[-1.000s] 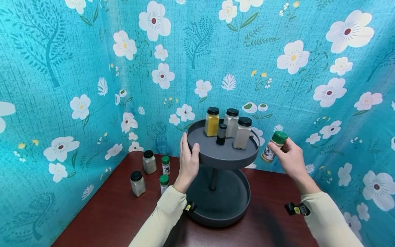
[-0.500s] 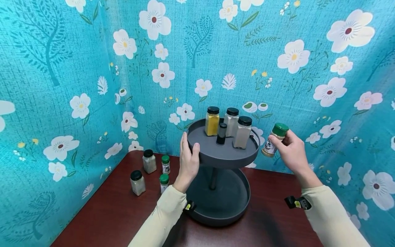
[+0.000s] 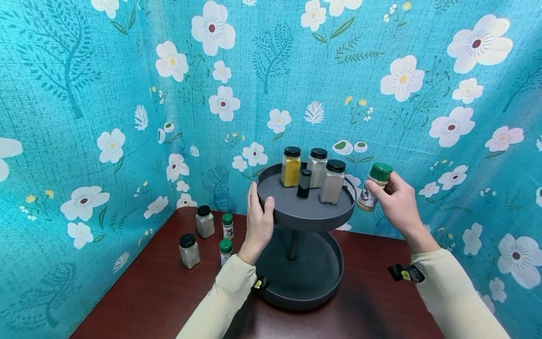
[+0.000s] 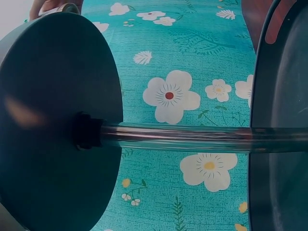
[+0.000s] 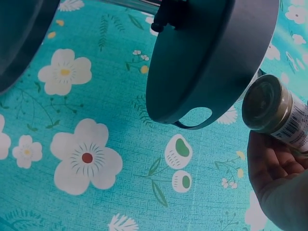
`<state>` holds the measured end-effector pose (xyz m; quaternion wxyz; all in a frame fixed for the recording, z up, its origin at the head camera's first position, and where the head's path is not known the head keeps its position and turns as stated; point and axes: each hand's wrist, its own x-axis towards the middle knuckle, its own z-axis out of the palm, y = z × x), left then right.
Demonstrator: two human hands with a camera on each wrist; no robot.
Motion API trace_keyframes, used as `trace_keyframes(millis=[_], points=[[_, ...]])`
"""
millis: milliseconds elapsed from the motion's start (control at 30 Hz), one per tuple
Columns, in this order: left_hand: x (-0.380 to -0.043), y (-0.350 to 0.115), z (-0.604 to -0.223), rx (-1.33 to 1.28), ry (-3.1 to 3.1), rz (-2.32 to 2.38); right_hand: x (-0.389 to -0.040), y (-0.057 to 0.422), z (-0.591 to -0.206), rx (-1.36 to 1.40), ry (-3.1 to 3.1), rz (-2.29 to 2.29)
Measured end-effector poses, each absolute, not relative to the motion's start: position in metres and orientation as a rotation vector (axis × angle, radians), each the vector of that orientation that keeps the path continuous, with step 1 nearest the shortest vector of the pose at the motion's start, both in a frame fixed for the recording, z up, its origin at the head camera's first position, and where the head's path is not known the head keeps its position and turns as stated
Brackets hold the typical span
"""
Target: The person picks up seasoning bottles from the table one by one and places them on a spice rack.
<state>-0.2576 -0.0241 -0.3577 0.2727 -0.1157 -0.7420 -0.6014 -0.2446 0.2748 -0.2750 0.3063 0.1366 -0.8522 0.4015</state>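
Note:
My right hand (image 3: 397, 203) pinches a small spice jar (image 3: 367, 197) with a green lid, held slightly tilted beside the right rim of a dark grey two-tier turntable rack (image 3: 309, 221). In the right wrist view, the base of this spice jar (image 5: 263, 103) and its printed label face the camera. My left hand (image 3: 259, 223) lies with straight fingers against the left side of the upper tray, thumb at the rim. On that tray stand a yellow-filled jar (image 3: 291, 168), two pale-filled jars (image 3: 332, 183) with black lids, and a small dark bottle (image 3: 303, 184).
On the dark red table (image 3: 156, 287), left of the rack, stand two black-lidded jars (image 3: 189, 253) and two green-lidded spice jars (image 3: 227, 227). The rack's lower tray (image 3: 315, 273) holds nothing visible. A turquoise floral curtain (image 3: 237, 127) hangs behind and at both sides.
My right hand has raised the green-lidded spice jar slightly and brought it a little left, nearer the upper tray. My left hand has stayed in place.

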Motion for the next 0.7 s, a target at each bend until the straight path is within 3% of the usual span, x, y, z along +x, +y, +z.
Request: trace_keyframes(millis=[333,700], points=[[-0.256,-0.022,-0.358,-0.302,-1.986,-1.635,-0.225,0.247,-0.253,0.428,-2.257,1.125],[-0.255,-0.018,-0.358,-0.294,-1.971,-1.651,-0.245,0.251,-0.266,0.456,-2.262,1.117]])
